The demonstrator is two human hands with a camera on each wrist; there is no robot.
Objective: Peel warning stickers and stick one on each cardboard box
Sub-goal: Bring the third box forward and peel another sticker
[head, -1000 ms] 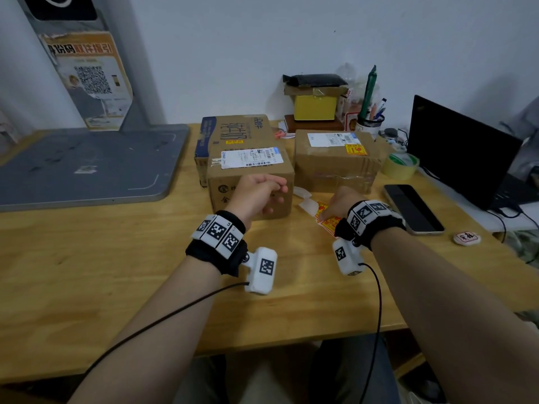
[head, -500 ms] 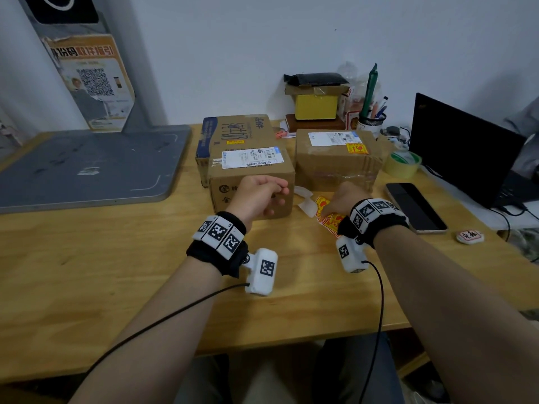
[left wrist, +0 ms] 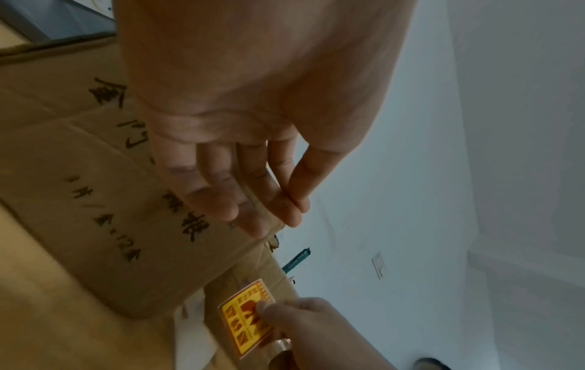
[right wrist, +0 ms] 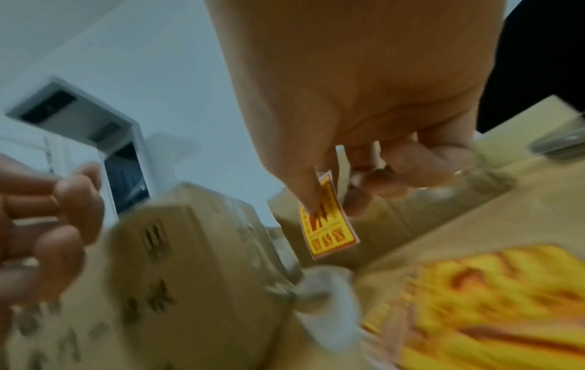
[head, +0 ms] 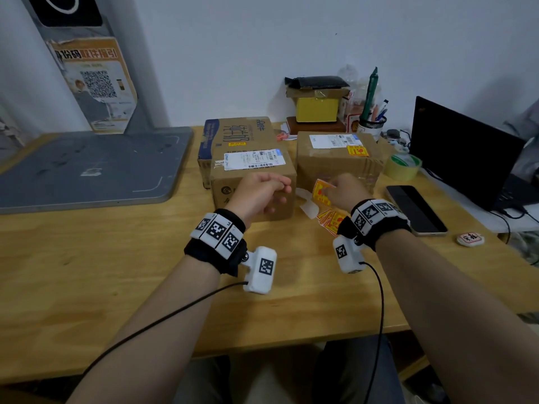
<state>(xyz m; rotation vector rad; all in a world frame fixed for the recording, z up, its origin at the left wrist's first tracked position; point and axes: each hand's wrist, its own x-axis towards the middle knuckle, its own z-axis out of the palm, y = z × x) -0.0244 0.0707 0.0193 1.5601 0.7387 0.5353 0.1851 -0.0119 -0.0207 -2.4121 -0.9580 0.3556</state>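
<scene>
My right hand [head: 345, 191] pinches a sticker [head: 321, 191] mid-frame, lifted above the sticker pile [head: 332, 218] on the counter [head: 116, 258]. My left hand [head: 259, 193], fingers loose and holding nothing, is in front of the near box [head: 250, 173].

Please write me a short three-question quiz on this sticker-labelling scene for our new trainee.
1. True or false: the right hand pinches a warning sticker.
2. Which box already has a yellow sticker on top: A) front box, B) right box?
3. Fill in: the left hand holds ____.

Key: 1 true; 2 B; 3 nothing.
</scene>
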